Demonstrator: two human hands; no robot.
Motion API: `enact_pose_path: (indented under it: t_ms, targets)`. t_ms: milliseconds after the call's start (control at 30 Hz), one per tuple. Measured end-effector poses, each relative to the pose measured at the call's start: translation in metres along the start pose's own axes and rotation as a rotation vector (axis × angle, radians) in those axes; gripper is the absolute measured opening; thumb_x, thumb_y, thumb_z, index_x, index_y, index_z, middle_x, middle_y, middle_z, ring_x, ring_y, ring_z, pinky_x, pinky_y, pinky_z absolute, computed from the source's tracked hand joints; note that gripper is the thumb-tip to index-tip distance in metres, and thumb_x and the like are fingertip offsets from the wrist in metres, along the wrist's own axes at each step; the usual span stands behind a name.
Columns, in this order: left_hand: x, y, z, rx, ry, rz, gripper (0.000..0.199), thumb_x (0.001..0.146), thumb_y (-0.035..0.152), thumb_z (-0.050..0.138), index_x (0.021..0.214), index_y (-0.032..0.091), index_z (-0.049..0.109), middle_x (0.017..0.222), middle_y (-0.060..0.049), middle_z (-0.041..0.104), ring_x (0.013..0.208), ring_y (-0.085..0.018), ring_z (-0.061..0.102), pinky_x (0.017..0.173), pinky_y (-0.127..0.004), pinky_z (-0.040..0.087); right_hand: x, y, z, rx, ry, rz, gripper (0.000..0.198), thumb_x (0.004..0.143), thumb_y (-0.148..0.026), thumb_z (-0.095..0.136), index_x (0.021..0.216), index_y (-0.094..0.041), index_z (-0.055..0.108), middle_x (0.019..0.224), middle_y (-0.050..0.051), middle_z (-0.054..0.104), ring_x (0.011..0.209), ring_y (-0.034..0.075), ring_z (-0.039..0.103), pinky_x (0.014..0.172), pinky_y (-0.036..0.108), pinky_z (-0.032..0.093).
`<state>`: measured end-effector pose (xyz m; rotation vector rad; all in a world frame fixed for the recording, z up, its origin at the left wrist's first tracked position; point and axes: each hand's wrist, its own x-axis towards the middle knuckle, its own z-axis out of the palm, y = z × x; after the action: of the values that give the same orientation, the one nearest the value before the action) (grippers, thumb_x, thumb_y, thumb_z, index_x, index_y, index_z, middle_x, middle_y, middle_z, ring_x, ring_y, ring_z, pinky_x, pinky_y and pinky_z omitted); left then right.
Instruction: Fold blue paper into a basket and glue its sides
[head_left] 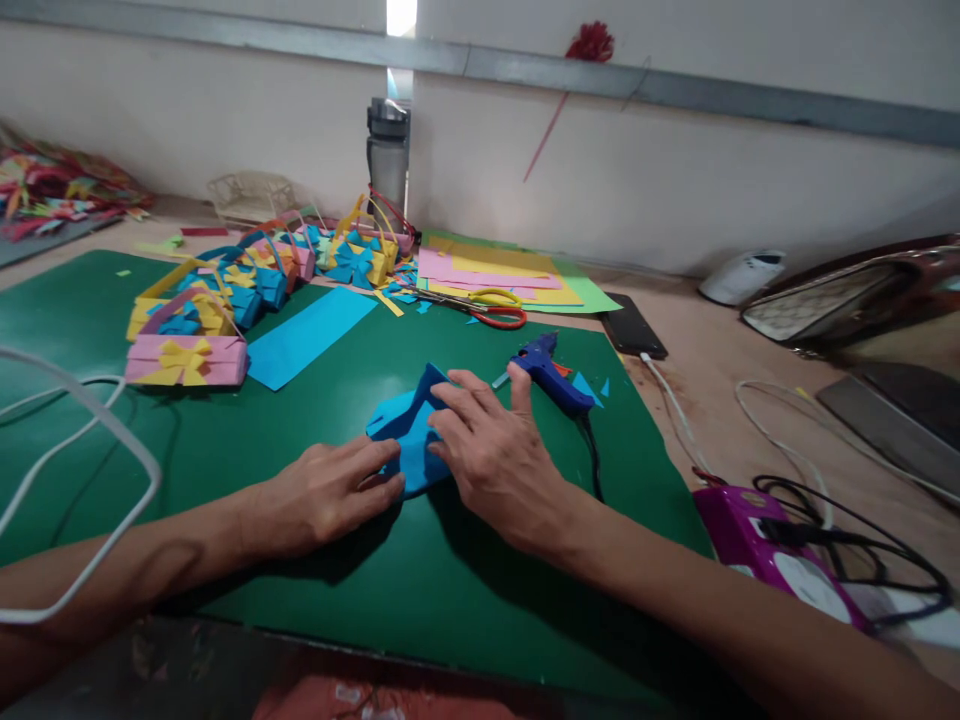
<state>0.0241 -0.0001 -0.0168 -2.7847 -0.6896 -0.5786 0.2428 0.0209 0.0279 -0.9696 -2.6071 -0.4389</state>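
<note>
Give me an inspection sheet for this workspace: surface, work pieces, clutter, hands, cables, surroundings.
Surface: green mat, partly in shadow.
Work pieces: bent blue paper between the hands; flat blue strip and paper baskets beyond the left hand; glue gun beyond the right.
Clutter: blue scraps beside the glue gun; more near the scissors.
Hands: left hand and right hand both touch the bent paper; grip unclear.
Cables: white cable crosses the view of the left forearm; black cord runs from the glue gun.
Surroundings: wall, bottle, phone.
</note>
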Motion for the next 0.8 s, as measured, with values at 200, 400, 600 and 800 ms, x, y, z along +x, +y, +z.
enact_pose_path:
  t_ms: [200, 400, 600, 800]
  targets:
    - [0.001, 0.000, 0.000, -0.031, 0.041, 0.060, 0.023, 0.094, 0.011, 0.031, 0.101, 0.011, 0.052, 0.101, -0.015, 0.057, 0.077, -0.018, 0.053, 0.056, -0.026, 0.046, -0.035, 0.003, -0.015, 0.033, 0.128, -0.074, 0.023, 0.089, -0.011, 0.042, 0.087, -0.012, 0.065, 0.083, 0.008, 0.067, 0.091, 0.021, 0.059, 0.095, 0.047, 0.034]
    - [0.003, 0.001, 0.001, -0.030, 0.077, 0.056, 0.024, 0.094, 0.010, 0.030, 0.093, 0.010, 0.054, 0.100, -0.016, 0.057, 0.077, -0.019, 0.055, 0.055, -0.027, 0.047, -0.058, -0.004, -0.011, -0.021, 0.209, -0.243, 0.031, 0.089, -0.008, 0.036, 0.091, -0.011, 0.067, 0.093, 0.010, 0.069, 0.105, 0.025, 0.056, 0.097, 0.051, 0.032]
    - [0.003, 0.001, -0.001, -0.027, -0.001, 0.040, 0.028, 0.095, 0.012, 0.028, 0.091, 0.011, 0.056, 0.098, -0.015, 0.059, 0.078, -0.019, 0.056, 0.053, -0.025, 0.047, -0.056, -0.004, 0.003, 0.060, 0.125, -0.279, 0.031, 0.090, -0.010, 0.036, 0.092, -0.009, 0.067, 0.103, 0.014, 0.068, 0.095, 0.023, 0.061, 0.083, 0.041, 0.047]
    - [-0.002, 0.000, 0.002, 0.045, 0.052, 0.023, 0.031, 0.096, 0.013, 0.024, 0.111, 0.012, 0.051, 0.105, -0.016, 0.057, 0.087, -0.020, 0.058, 0.057, -0.024, 0.049, -0.052, -0.004, 0.011, 0.124, 0.084, -0.252, 0.037, 0.093, -0.009, 0.029, 0.096, -0.007, 0.066, 0.109, 0.016, 0.067, 0.097, 0.026, 0.061, 0.079, 0.042, 0.050]
